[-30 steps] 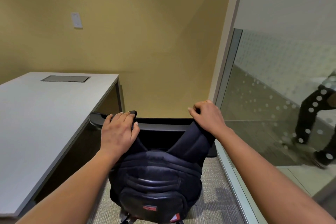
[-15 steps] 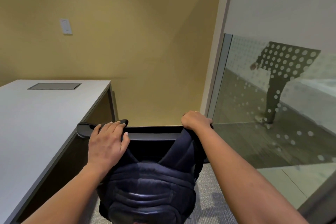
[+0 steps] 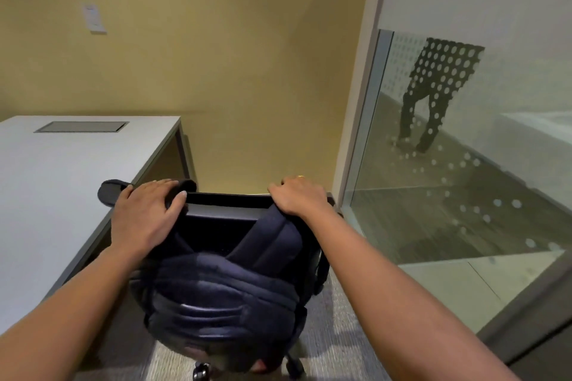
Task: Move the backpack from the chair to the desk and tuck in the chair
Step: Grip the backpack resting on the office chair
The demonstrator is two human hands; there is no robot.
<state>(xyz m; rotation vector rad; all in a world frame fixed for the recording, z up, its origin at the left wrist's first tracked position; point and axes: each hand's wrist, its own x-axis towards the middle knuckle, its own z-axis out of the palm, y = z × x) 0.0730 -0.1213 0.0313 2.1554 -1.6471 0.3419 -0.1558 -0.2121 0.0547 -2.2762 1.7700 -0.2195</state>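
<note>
A dark navy backpack (image 3: 216, 297) hangs by its two shoulder straps from the top of a black office chair's backrest (image 3: 226, 206). My left hand (image 3: 145, 213) lies over the left strap on the backrest's top edge, fingers curled around it. Over the right strap at the backrest's right corner sits my right hand (image 3: 297, 198), gripping it. The grey desk (image 3: 62, 182) stands to the left, its edge right beside the chair. A chair caster (image 3: 201, 370) shows below the backpack.
A yellow wall lies ahead, with a white switch plate (image 3: 94, 18). A glass partition (image 3: 464, 179) with a dotted pattern runs along the right; a person's legs (image 3: 427, 102) show behind it. The desk has a grey cable hatch (image 3: 81, 126). Carpet covers the floor.
The view has tilted and drifted slightly; both hands keep the same hold on the straps at the backrest top. The person behind the glass has walked farther away.
</note>
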